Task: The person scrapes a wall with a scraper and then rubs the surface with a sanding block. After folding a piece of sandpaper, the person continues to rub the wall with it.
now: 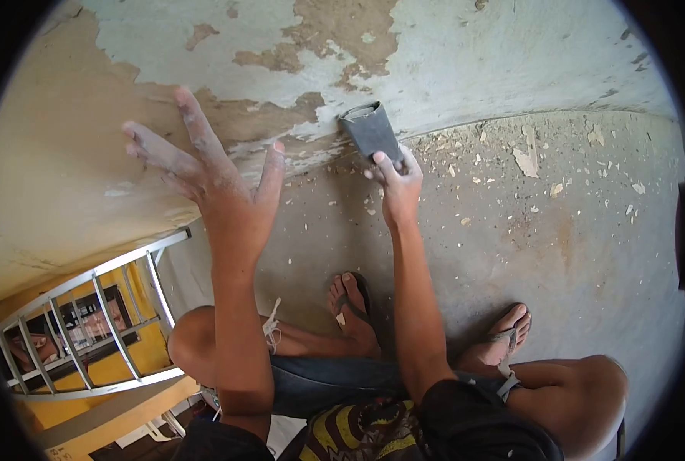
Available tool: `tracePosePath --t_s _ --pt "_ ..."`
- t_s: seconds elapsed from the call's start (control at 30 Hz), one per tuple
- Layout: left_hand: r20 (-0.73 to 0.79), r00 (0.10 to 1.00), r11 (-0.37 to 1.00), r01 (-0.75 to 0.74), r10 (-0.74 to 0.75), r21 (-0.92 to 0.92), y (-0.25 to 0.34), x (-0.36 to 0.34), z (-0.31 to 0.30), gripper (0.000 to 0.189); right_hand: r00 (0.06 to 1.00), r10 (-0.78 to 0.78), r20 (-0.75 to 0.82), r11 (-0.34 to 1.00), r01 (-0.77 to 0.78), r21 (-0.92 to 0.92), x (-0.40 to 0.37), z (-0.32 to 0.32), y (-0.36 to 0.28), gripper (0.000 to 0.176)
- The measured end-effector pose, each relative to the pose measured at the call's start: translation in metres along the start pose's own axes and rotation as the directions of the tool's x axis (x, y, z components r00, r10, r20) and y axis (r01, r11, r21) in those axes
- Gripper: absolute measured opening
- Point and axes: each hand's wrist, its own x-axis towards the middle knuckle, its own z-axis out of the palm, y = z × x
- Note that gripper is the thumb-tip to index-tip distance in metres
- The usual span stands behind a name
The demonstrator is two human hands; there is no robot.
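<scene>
My right hand (398, 180) is closed round the lower end of a dark grey folded sheet, likely sandpaper (372, 132), whose upper end stands open near the foot of the wall. White dust coats the fingers of both hands. My left hand (220, 173) is raised in front of the wall at the left, fingers spread and holding nothing. The wall (465, 61) has pale paint with peeled brown patches (342, 31) above and between my hands.
Paint flakes (527, 157) lie scattered over the grey floor (342, 230) along the wall. A metal ladder (100, 307) is at the lower left, beside a yellow surface and a wooden board (120, 415). My sandalled feet (350, 303) rest on the floor below my hands.
</scene>
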Motion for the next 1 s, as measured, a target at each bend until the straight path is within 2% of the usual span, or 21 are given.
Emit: tracePosePath --t_s 0.07,0.1,0.17,0.2,0.37,0.53,0.63,0.73,0.8,0.87,0.93,1.0 --pt "0.023 0.999 0.999 0.023 -0.024 0.023 -0.002 -0.003 0.002 0.112 1.0 0.017 0.012 1.0 -0.018 0.008 -0.013 0.008 -0.009 0.041" --pt "0.027 0.999 1.0 0.024 -0.024 -0.008 -0.001 -0.005 0.0 0.112 0.997 -0.042 0.067 0.999 0.041 0.019 -0.015 0.021 -0.018 0.039" --pt "0.016 1.0 0.998 0.016 -0.015 -0.056 0.0 -0.006 0.003 0.111 0.995 -0.038 0.093 0.999 0.039 -0.006 -0.01 0.025 -0.02 0.038" --pt "0.014 1.0 1.0 0.008 -0.007 -0.024 -0.002 -0.006 0.003 0.111 0.99 -0.046 0.132 0.999 0.049 -0.019 -0.007 0.027 -0.024 0.038" --pt "-0.011 1.0 0.999 -0.013 0.013 0.037 -0.001 0.003 0.006 0.11 0.999 0.032 -0.037 0.999 -0.032 -0.013 -0.003 -0.011 0.007 0.04" --pt "0.017 1.0 1.0 0.012 -0.012 -0.015 0.0 -0.005 0.003 0.112 0.996 -0.031 0.084 0.999 0.029 0.028 -0.007 0.01 -0.011 0.04" --pt "-0.018 1.0 0.999 -0.007 0.007 -0.046 -0.003 -0.002 0.007 0.107 0.997 0.068 -0.042 0.997 -0.07 -0.04 0.006 -0.027 0.03 0.039" --pt "-0.016 1.0 0.999 -0.022 0.021 -0.046 -0.004 -0.002 0.006 0.106 0.998 0.024 -0.064 1.0 -0.024 -0.005 -0.008 -0.015 0.016 0.04" --pt "0.002 1.0 0.998 -0.01 0.01 -0.062 -0.005 -0.007 0.004 0.106 0.998 0.062 -0.019 0.998 -0.062 0.018 -0.009 0.003 0.003 0.042" --pt "-0.014 1.0 0.995 -0.018 0.017 -0.1 -0.003 -0.005 0.005 0.106 0.994 -0.021 0.108 0.999 0.018 0.03 0.001 0.014 -0.005 0.042" --pt "-0.008 0.999 0.998 -0.034 0.034 -0.048 -0.006 -0.004 0.004 0.108 0.997 -0.034 0.072 0.999 0.033 0.023 0.008 0.0 0.006 0.042" --pt "-0.009 1.0 1.0 -0.029 0.029 -0.012 -0.004 -0.005 0.003 0.11 0.997 0.066 -0.04 0.997 -0.067 -0.026 0.007 -0.018 0.02 0.042"
